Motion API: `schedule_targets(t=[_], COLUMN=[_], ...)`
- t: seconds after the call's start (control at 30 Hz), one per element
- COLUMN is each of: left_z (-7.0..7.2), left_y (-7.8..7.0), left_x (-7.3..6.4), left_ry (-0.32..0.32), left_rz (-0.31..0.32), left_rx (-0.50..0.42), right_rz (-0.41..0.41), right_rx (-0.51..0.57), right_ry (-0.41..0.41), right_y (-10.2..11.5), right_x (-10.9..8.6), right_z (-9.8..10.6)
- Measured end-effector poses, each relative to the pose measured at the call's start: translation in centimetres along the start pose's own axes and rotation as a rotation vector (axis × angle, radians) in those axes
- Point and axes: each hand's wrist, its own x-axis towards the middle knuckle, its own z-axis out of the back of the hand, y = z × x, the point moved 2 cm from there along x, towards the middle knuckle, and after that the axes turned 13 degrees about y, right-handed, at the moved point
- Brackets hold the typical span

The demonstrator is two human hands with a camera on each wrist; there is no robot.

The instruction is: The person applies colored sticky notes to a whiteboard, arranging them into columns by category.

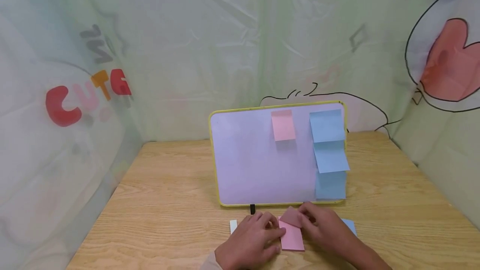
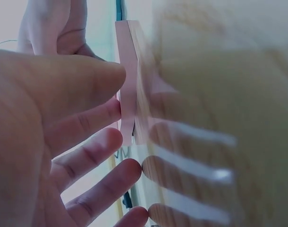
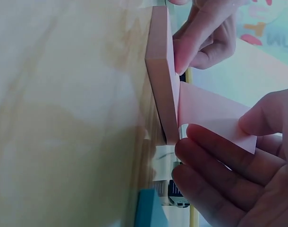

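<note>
A pink sticky note pad (image 1: 292, 238) lies on the table before the whiteboard. My left hand (image 1: 253, 238) is at its left side, the thumb pressing on the pad's top face. In the left wrist view, the other fingers (image 2: 106, 187) are spread, fairly straight, with lower fingertips at the tabletop. My right hand (image 1: 324, 226) pinches the top pink sheet (image 3: 212, 113) between thumb and fingers. That sheet is lifted and bent back from the pad, its far end still against it.
The yellow-framed whiteboard (image 1: 255, 161) stands behind the hands. It carries one pink note (image 1: 283, 125) and a right-hand column of blue notes (image 1: 327, 126). A blue pad (image 1: 349, 226) lies partly behind my right arm; a whitish piece (image 1: 233, 226) is left of my left hand.
</note>
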Motion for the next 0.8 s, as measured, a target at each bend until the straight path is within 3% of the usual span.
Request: schedule_targets(t=[0.3, 0.57, 0.8], left_z=[0.1, 0.3, 0.0], left_y=[-0.1, -0.1, -0.1], left_x=[0.3, 0.3, 0.1], left_ry=[-0.01, 0.002, 0.034], left_rz=[-0.03, -0.056, -0.035], left_rx=[0.024, 0.047, 0.054], right_rz=[-0.184, -0.225, -0.29], right_rx=[0.156, 0.212, 0.256], right_ry=[0.086, 0.079, 0.115], right_y=[-0.4, -0.6, -1.0], right_x=[-0.1, 0.1, 0.0], right_z=[0.8, 1.1, 1.0])
